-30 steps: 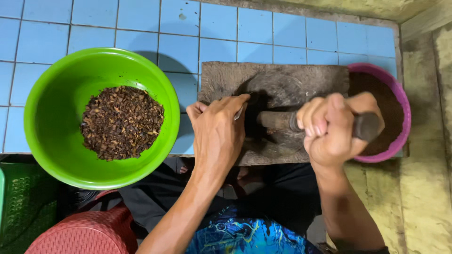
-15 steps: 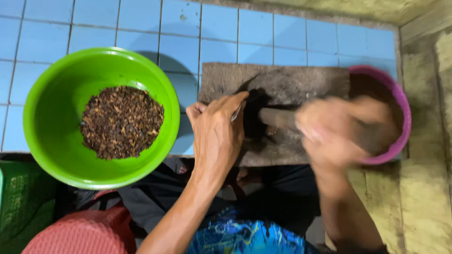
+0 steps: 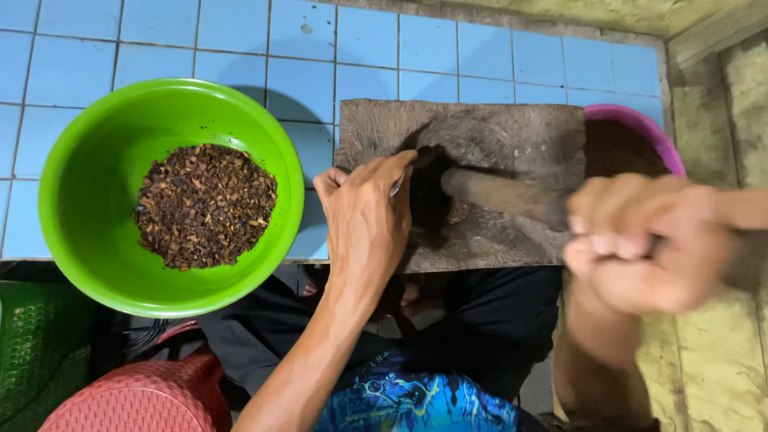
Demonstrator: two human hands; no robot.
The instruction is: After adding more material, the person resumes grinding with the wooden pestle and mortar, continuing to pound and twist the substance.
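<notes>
My left hand (image 3: 366, 222) rests on the left part of a flat grey grinding stone (image 3: 512, 132), fingers curled beside a dark patch of ground matter (image 3: 428, 200), with a small metal piece just visible under the fingertips. My right hand (image 3: 640, 244), blurred by motion, grips the end of a stone roller (image 3: 500, 194) that lies across the slab toward the dark patch. A bright green bowl (image 3: 88, 176) to the left holds a heap of dark brown crumbled bits (image 3: 206, 204).
A purple bowl (image 3: 640, 124) with brown powder sits behind the stone's right end. Blue floor tiles (image 3: 240, 40) lie beyond. A red plastic stool (image 3: 144, 396) and a green crate (image 3: 36, 352) stand at lower left; a rough wall (image 3: 732, 336) is on the right.
My right hand has pulled the roller to the right, away from the dark patch, and is now blurred. My left hand has stayed on the stone.
</notes>
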